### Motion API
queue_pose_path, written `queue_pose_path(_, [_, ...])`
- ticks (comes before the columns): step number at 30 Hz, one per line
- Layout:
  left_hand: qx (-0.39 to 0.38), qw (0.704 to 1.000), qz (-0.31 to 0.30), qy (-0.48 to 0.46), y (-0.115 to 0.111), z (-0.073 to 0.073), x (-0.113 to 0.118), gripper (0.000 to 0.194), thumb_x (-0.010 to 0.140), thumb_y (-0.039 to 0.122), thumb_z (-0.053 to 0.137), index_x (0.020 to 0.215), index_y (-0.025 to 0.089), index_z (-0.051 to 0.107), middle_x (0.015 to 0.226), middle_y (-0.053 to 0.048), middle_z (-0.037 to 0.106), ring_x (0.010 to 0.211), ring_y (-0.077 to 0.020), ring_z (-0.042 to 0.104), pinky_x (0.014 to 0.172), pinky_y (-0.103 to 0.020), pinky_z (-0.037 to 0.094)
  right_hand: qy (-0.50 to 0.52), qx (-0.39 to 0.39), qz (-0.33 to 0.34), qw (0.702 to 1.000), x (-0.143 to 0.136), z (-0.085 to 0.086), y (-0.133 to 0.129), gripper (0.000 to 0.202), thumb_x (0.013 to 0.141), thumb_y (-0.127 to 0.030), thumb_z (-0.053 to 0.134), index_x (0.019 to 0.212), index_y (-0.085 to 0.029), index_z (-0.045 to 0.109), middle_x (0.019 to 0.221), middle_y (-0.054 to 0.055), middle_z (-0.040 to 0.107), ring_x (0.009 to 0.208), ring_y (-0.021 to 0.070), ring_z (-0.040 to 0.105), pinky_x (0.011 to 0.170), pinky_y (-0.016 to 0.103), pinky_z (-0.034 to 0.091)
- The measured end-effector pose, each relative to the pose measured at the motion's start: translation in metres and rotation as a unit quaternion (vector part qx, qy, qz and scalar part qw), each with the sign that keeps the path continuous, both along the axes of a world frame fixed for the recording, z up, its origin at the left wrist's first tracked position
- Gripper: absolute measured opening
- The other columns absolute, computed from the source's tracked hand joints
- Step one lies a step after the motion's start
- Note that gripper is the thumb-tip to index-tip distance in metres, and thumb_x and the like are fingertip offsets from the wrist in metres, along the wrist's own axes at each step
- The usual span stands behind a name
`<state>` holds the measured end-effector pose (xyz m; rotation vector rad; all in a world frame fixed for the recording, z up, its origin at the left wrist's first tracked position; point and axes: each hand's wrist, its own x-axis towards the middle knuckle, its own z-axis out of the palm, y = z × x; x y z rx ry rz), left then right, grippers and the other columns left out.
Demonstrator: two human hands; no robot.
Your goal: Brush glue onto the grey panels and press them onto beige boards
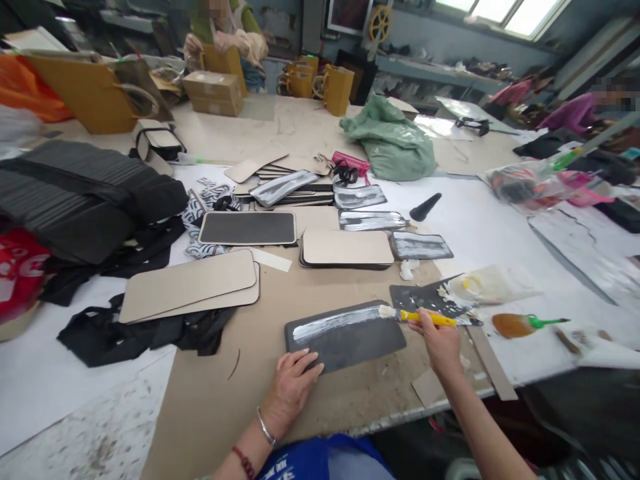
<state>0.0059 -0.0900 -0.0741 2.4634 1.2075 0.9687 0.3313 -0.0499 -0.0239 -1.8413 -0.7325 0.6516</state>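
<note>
A dark grey rectangular panel [350, 343] lies on brown paper in front of me, with a streak of white glue along its far edge. My right hand [440, 340] grips a yellow-handled brush [435, 319], its bristles touching the panel near the end of the streak. My left hand [297, 380] lies with spread fingers on the panel's near left corner. Just beyond the brush is a dark glue-spattered sheet [420, 299] beside a clear bag of pale paste [490, 287]. Several white-streaked dark pieces [423, 245] lie farther back.
Beige panels are stacked at centre [347, 248] and left [190, 287]. A black-faced panel [249, 228] lies behind. Dark strips [90, 193] pile up at far left. An amber bottle with a green nozzle [515, 325] lies right. A green bag [393, 140] and co-workers are farther off.
</note>
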Motion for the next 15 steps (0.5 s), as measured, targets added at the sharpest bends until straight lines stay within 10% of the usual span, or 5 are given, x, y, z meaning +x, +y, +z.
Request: queue_pose_path(15, [-0.015,0.999,-0.029,0.036,0.001,0.003,-0.002,0.032,0.080,0.007,0.047,0.103,0.024,0.061,0.105,-0.006,0.064,0.099,-0.0215,0.052,0.080,-0.038,0.041,0.063,0.036,-0.007,0.997,-0.013,0.006,-0.005,0.046,0.060,-0.054,0.068,0.082,-0.014,0.060,0.064,0.004,0.065,0.060,0.0213,0.065,0.062,0.034,0.055])
